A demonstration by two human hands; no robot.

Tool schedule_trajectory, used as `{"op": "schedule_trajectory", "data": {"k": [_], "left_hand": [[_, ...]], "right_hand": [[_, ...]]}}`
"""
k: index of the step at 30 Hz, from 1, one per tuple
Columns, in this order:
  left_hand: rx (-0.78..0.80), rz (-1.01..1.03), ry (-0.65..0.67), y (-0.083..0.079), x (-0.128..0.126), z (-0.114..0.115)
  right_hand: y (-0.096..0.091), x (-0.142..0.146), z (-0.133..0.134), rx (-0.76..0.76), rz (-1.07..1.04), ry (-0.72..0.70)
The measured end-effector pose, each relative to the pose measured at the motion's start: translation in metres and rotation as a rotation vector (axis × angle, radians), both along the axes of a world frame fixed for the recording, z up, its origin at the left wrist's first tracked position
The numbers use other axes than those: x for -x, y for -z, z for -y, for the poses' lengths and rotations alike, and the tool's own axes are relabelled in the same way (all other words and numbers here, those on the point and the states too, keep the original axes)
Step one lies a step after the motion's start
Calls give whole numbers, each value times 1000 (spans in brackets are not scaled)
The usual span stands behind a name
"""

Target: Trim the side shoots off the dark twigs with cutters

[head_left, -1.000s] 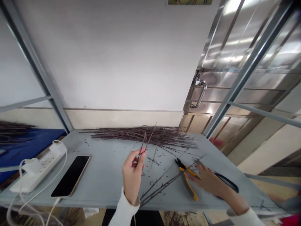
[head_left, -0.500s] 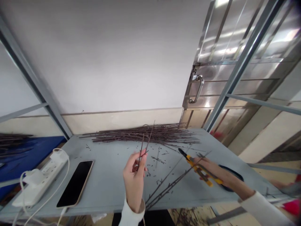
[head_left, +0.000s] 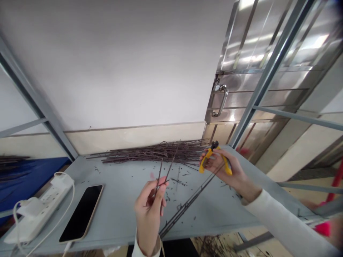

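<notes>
L hand pinched on twig stems | R hand half-curled round spread cutters | clippings scattered; twig bundle apparently left

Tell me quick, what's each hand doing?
Left hand: closed, holding thin twigs.
Right hand: holding yellow-handled cutters, handles spread apart.

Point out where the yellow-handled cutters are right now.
In the head view, right of centre, the yellow-handled cutters are in the right hand, their dark head appearing near the right end of the twig pile.
</notes>
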State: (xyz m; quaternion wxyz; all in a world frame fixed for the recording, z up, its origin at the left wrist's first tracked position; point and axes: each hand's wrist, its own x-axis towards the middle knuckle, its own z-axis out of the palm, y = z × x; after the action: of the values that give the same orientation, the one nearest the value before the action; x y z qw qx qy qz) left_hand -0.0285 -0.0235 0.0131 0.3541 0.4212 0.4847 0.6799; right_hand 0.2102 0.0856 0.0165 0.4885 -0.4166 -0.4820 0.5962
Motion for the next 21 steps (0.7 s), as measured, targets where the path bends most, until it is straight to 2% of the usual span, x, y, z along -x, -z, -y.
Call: {"op": "schedule_trajectory", "data": {"k": [6,9,12,14,18,21], "left_hand": [[5,37,21,3,2,-2],[15,62,61,5,4,-4],[13,76,55,2,7,-6],[12,73,46,0,9,-8],[38,65,71,1,8,-11],[55,58,104,4,6,-13]], "right_hand": [[-2,-12,-41,-227,369,-60],[-2,-24,-50,-220,387,-140],[7,-35,-53,-125,307,-233],[19,-39,-54,-109,298,-203],[38,-29,-47,-156,299,-66],[32,-12,-31,-238,312,-80]]}}
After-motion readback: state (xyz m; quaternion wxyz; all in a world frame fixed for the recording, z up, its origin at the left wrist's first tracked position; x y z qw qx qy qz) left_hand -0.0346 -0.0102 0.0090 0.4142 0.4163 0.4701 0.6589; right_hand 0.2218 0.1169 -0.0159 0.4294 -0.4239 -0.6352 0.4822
